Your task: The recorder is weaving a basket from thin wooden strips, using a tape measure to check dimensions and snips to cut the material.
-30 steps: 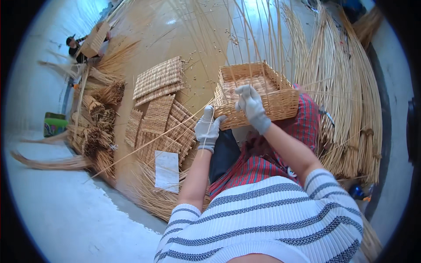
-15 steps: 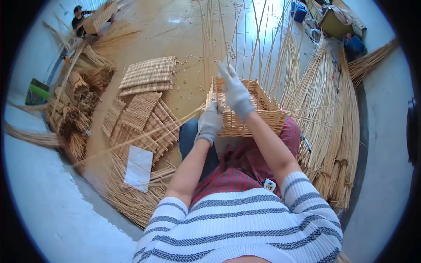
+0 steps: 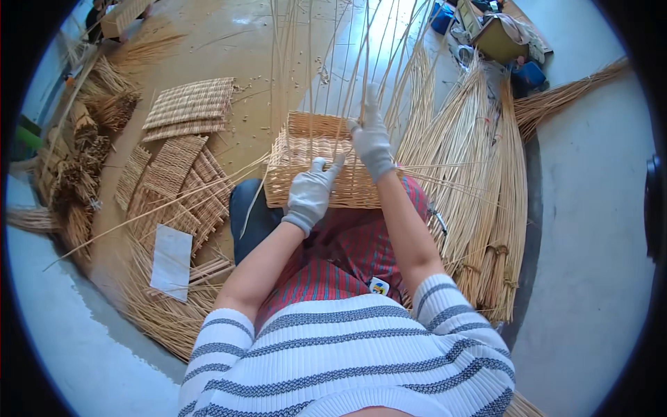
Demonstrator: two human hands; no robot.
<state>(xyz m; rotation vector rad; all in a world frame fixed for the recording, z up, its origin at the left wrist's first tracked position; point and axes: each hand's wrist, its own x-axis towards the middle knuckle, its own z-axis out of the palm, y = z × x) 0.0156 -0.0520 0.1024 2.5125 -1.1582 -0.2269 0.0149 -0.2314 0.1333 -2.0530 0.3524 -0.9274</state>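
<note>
A partly woven wicker basket [image 3: 326, 191] rests across my lap, with long upright canes [image 3: 278, 76] rising from its walls. My gloved left hand [image 3: 310, 193] is at its near wall, thumb and forefinger reaching the top edge and gripping there; the other fingers are partly hidden. Farther right, my gloved right hand [image 3: 373, 142] is raised above the near rim among the upright canes. Its fingers stretch upward beside the canes and the thumb stands apart. Loose weaving strands [image 3: 236, 177] stick out past the basket's left corner, and others [image 3: 445, 174] to the right.
Woven mats [image 3: 191, 108] lie on the floor at left, near a white sheet [image 3: 171, 260]. Bundled reeds [image 3: 90, 149] line the left wall. Long pale canes [image 3: 472, 160] spread at right. A blue container [image 3: 529, 74] stands at the far right.
The view has shifted, so the scene sits farther left. My left hand has loosened from its closed grip on a cane, thumb and forefinger now apart. My right hand's fingers point more upright.
</note>
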